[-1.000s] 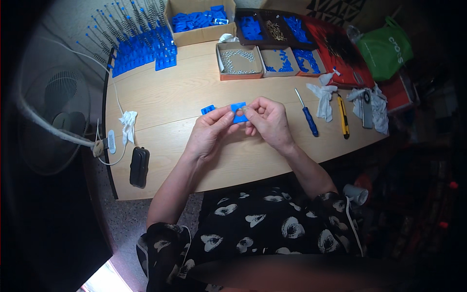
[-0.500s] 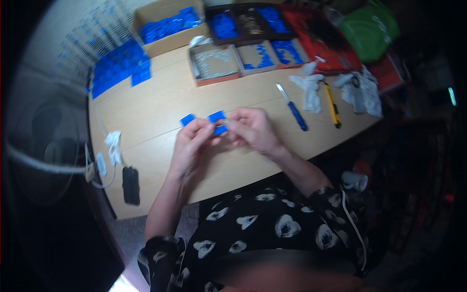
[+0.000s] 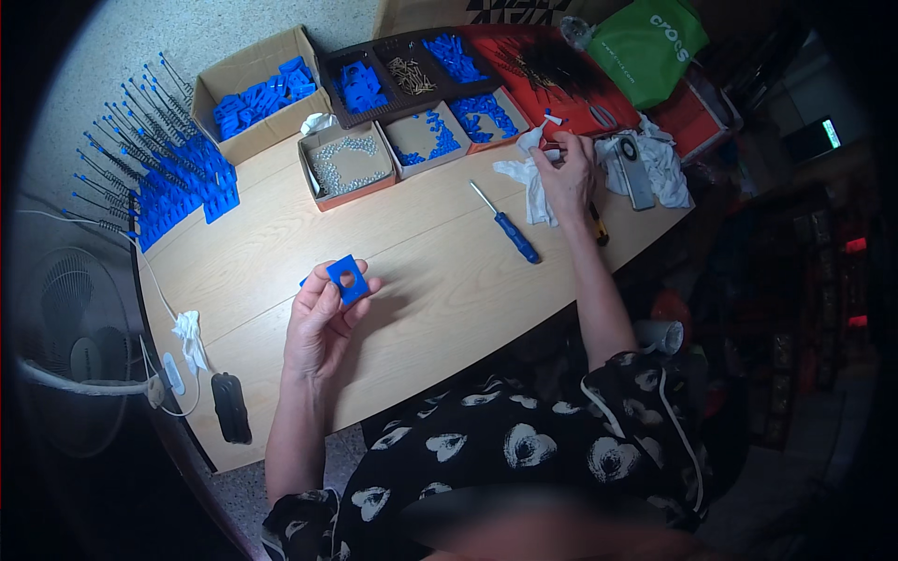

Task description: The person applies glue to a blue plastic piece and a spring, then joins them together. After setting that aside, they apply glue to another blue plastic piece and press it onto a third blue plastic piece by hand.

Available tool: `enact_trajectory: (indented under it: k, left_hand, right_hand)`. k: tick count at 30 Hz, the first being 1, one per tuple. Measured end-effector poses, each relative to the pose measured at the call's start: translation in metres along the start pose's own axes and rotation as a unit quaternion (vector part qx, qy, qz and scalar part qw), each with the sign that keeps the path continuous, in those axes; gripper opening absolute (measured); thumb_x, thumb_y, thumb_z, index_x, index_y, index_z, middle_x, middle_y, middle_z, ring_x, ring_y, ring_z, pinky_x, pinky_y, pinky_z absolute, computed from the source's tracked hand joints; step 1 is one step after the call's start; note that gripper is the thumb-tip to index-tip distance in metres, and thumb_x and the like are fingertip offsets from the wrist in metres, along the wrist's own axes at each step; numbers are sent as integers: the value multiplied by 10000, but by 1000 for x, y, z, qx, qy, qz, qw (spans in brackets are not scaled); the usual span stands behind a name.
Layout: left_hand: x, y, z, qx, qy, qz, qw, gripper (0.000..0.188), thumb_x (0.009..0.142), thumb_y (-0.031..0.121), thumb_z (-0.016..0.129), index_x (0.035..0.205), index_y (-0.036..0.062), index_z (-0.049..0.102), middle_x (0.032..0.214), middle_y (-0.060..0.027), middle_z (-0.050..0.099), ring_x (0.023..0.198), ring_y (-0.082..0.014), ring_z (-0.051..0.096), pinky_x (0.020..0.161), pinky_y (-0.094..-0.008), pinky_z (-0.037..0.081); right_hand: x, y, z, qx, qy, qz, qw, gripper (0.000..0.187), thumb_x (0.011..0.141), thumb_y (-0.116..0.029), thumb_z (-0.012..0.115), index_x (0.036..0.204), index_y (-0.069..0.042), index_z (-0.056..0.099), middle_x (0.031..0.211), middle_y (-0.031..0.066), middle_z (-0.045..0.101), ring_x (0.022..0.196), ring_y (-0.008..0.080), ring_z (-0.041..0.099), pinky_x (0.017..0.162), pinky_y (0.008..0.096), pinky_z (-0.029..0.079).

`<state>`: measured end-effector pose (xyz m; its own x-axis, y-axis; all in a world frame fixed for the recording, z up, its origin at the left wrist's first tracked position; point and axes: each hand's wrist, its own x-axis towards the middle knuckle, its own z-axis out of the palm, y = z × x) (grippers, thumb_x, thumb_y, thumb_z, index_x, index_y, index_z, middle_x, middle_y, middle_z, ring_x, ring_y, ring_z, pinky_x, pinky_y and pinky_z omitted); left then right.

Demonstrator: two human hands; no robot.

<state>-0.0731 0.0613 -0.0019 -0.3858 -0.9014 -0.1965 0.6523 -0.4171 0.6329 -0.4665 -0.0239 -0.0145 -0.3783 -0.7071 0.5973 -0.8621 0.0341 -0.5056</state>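
Note:
Between the thumb and fingers of my left hand (image 3: 318,323) is a flat blue square plate (image 3: 350,292) with a round hole, held tilted above the table. A sliver of another blue piece shows behind those fingers. My right hand (image 3: 569,182) is stretched to the back right, thumb and forefinger bent and apart, over crumpled white tissue (image 3: 538,198). A small white pointed tip (image 3: 554,120) lies just beyond its fingertips; its body is hidden. Beneath my right wrist, a yellow and black cutter (image 3: 600,227) is partly covered. The blue-handled screwdriver (image 3: 514,234) lies left of that forearm.
Blue bases with springy stems (image 3: 173,201) stand at the far left beside a cardboard box (image 3: 257,131) of blue parts. Small boxes hold clear beads (image 3: 351,168) and blue bits (image 3: 426,136). A phone (image 3: 636,178) lies on tissue at right; a black device (image 3: 230,407) sits at left.
My right hand has left the blue plate and moved far to the back right, over the tissue. The left hand keeps the plate, now turned so its hole shows. The view has shifted.

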Motion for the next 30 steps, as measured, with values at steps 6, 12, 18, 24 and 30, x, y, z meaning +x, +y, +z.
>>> enact_trajectory:
  k: [6,12,18,24,30]
  left_hand:
    - [-3,9,-12,-14,34,19,999,346,985,222,605,1260,23,540,1249,-155,619,1083,-271,672,830,-276,622]
    - [-1,14,-10,-16,39,26,999,459,974,271,625,1319,-2,497,1250,-132,594,1074,-209,658,835,-226,605]
    - [0,21,-15,-72,29,40,996,388,1006,217,566,1307,-12,482,1252,-156,586,1089,-209,651,877,-237,609]
    - [-2,28,-22,-101,33,47,993,424,1036,226,513,1369,-25,430,1261,-169,585,1124,-209,632,941,-250,567]
    - [-2,32,-29,-176,15,78,981,426,1031,190,509,1369,-43,393,1299,-230,532,1163,-270,617,955,-277,591]
  right_hand:
    - [12,13,29,-75,-6,-92,993,358,706,-239,844,1017,-116,715,1137,50,584,1088,283,527,912,461,393]
    - [12,17,24,-100,-22,-179,979,258,757,-191,802,975,-75,726,1192,9,666,1114,269,591,939,417,452]
    - [8,-34,15,371,-111,-17,922,310,1011,-113,547,1277,45,524,1089,118,645,948,169,649,825,293,536]
    - [-6,-170,-18,597,-287,54,747,356,1019,-172,529,1305,38,503,1071,97,588,808,134,602,618,260,504]
    - [-30,-213,33,708,-394,256,527,335,971,-164,614,1239,26,547,980,70,599,741,90,524,582,237,420]
